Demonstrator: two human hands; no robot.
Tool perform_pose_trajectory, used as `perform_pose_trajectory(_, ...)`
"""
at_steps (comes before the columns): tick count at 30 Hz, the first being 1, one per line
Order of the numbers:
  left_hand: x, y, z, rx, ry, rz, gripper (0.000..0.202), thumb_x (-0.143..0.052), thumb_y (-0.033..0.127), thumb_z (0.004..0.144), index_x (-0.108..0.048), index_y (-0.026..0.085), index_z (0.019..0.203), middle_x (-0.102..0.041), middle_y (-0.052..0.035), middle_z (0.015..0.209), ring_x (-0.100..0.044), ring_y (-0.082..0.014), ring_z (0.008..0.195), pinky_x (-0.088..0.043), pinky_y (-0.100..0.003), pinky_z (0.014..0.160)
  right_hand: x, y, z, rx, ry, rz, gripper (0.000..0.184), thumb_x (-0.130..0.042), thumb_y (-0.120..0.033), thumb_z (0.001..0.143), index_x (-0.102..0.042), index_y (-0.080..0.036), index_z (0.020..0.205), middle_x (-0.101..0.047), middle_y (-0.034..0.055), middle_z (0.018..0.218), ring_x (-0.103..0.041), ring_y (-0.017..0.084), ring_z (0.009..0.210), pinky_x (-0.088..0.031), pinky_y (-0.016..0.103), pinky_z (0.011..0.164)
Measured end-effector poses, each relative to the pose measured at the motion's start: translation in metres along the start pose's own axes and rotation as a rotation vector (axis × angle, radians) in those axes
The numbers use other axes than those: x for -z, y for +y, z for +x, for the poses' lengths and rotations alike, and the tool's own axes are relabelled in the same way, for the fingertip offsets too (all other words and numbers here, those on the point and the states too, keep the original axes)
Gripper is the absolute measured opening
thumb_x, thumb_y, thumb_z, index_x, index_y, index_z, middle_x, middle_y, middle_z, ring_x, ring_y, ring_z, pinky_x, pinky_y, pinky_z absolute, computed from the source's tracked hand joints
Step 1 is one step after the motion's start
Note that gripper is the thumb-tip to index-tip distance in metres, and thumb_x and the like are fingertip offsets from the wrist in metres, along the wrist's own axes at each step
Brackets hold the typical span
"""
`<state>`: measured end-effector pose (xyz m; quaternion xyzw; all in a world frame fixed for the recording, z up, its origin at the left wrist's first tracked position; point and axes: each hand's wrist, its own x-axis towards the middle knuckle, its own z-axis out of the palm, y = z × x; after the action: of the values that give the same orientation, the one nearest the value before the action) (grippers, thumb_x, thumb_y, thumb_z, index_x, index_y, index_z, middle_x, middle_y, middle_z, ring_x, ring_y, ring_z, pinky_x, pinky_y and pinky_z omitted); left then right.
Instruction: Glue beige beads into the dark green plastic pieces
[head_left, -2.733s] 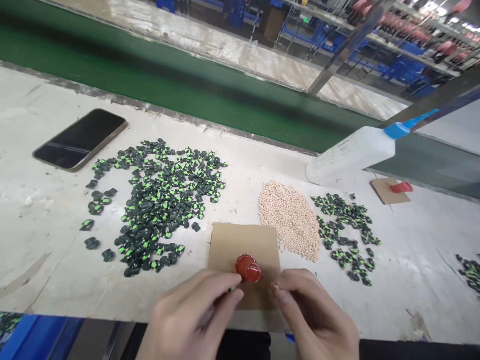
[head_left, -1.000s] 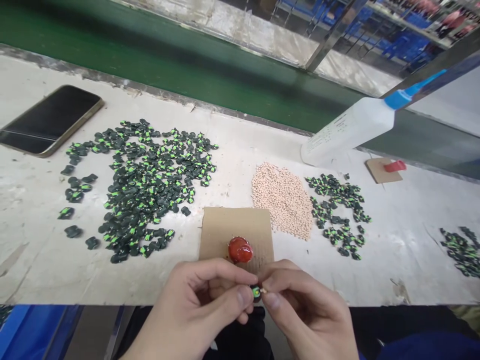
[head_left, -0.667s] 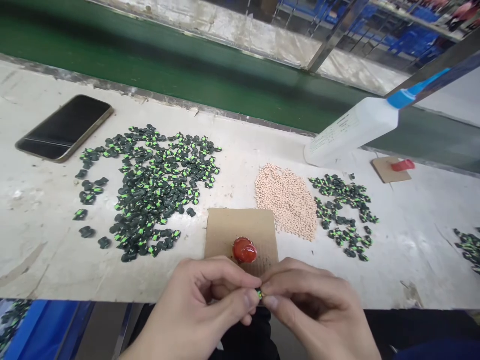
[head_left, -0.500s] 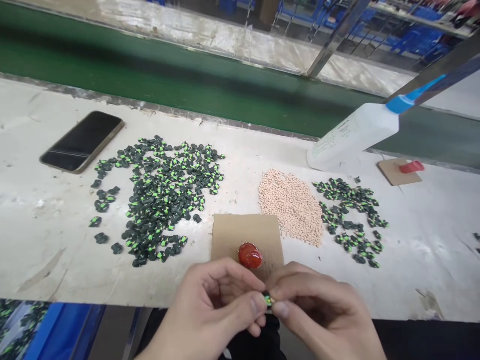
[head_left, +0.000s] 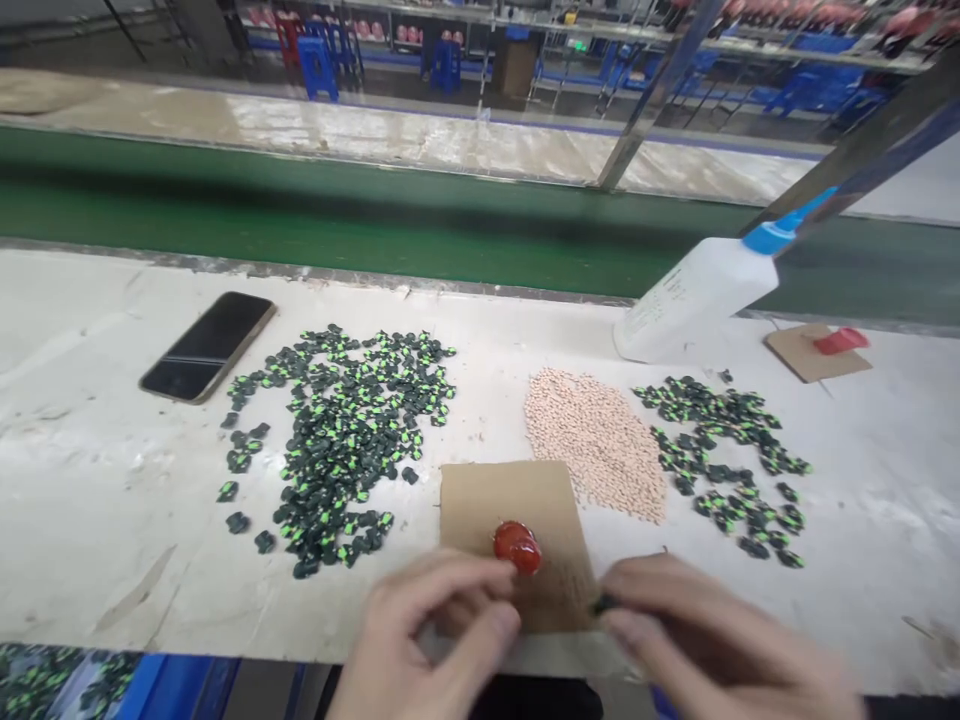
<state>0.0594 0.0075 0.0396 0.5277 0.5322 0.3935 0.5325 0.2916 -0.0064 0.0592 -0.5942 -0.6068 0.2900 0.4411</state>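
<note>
Left hand (head_left: 431, 640) is curled with thumb and forefinger parted; right hand (head_left: 712, 635), blurred and apart from it, forms a thumb-and-forefinger pinch.

Phone (head_left: 208, 346) lies flat, dark screen up. Green strip (head_left: 300, 215) runs across behind it, metal post (head_left: 646, 105) slanting from the far edge. Background: blue stool (head_left: 318, 66), brown box (head_left: 516, 68).

At lower right, the right hand (head_left: 724, 635) and its dark piece (head_left: 602, 603) blur; the bottom edge crops the left hand (head_left: 409, 632) and, lower left, a bin (head_left: 166, 690).
</note>
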Motion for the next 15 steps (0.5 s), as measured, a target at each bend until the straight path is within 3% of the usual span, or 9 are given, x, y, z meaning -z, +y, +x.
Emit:
perform_pose_trajectory(1, 0.01, -0.004, 0.007, -0.174, 0.098, 0.227, 0.015, -0.069, 0.032, 0.098, -0.08, 0.027, 0.105, -0.08, -0.0043, 0.1, -0.076, -0.0181, 0.08, -0.062, -0.027, 0.073, 0.014, 0.012, 0.003, -0.01, 0.123, -0.168, 0.002, -0.082, -0.032, 0.082, -0.084, -0.033, 0.082, -0.085, 0.0017, 0.078, -0.081, 0.025, 0.064, -0.067, 0.029, 0.051)
perform_pose_trajectory(3, 0.031, -0.008, 0.023, -0.507, 0.249, 0.73, 0.02, -0.06, 0.02, 0.101, -0.077, 0.019, 0.112, -0.077, -0.0104, 0.105, -0.075, -0.0227, 0.088, -0.061, -0.032, 0.076, 0.043, 0.041, 0.011, -0.131, 0.35, -0.536, 0.015, -0.08, -0.045, 0.081, -0.084, -0.031, 0.081, -0.085, 0.0069, 0.078, -0.081, 0.032, 0.069, -0.064, 0.037, 0.047)
perform_pose_trajectory(4, 0.04, -0.009, 0.031, -0.617, 0.265, 0.956, 0.023, -0.055, 0.018, 0.103, -0.076, 0.015, 0.111, -0.076, -0.0122, 0.102, -0.075, -0.0247, 0.087, -0.059, -0.035, 0.075, 0.057, 0.056, 0.016, -0.181, 0.441, -0.659, 0.019, -0.077, -0.048, 0.08, -0.083, -0.029, 0.078, -0.084, 0.0095, 0.078, -0.08, 0.033, 0.067, -0.061, 0.04, 0.046)
perform_pose_trajectory(6, 0.05, -0.009, 0.047, -0.733, 0.242, 1.213, 0.029, -0.048, 0.017, 0.105, -0.076, 0.01, 0.108, -0.076, -0.0135, 0.095, -0.072, -0.0274, 0.08, -0.056, -0.038, 0.068, 0.079, 0.08, 0.027, -0.184, 0.459, -0.767, 0.019, -0.073, -0.046, 0.081, -0.081, -0.029, 0.077, -0.082, 0.0106, 0.074, -0.075, 0.03, 0.057, -0.058, 0.041, 0.046)
perform_pose_trajectory(10, 0.049, -0.008, 0.063, -0.809, 0.194, 1.28, 0.035, -0.045, 0.019, 0.105, -0.077, 0.011, 0.094, -0.075, -0.0125, 0.083, -0.066, -0.0298, 0.068, -0.048, -0.042, 0.062, 0.094, 0.102, 0.042, -0.098, 0.445, -0.826, 0.037, -0.058, -0.054, 0.087, -0.078, -0.026, 0.073, -0.08, 0.0134, 0.072, -0.068, 0.029, 0.051, -0.053, 0.044, 0.048)
perform_pose_trajectory(12, 0.047, -0.007, 0.064, -0.853, 0.147, 1.31, 0.038, -0.042, 0.012, 0.103, -0.076, 0.014, 0.087, -0.075, -0.0113, 0.079, -0.066, -0.0295, 0.066, -0.048, -0.042, 0.061, 0.09, 0.103, 0.046, -0.04, 0.457, -0.841, 0.045, -0.052, -0.056, 0.09, -0.078, -0.022, 0.075, -0.081, 0.0171, 0.077, -0.07, 0.032, 0.057, -0.053, 0.046, 0.051)
perform_pose_trajectory(15, 0.049, -0.003, 0.064, -0.886, 0.072, 1.415, 0.045, -0.036, -0.008, 0.086, -0.074, 0.015, 0.084, -0.075, -0.0105, 0.078, -0.069, -0.0276, 0.065, -0.052, -0.038, 0.06, 0.07, 0.094, 0.048, 0.061, 0.405, -0.817, 0.041, -0.054, -0.048, 0.095, -0.081, -0.018, 0.087, -0.082, 0.0188, 0.091, -0.076, 0.034, 0.078, -0.059, 0.047, 0.064)
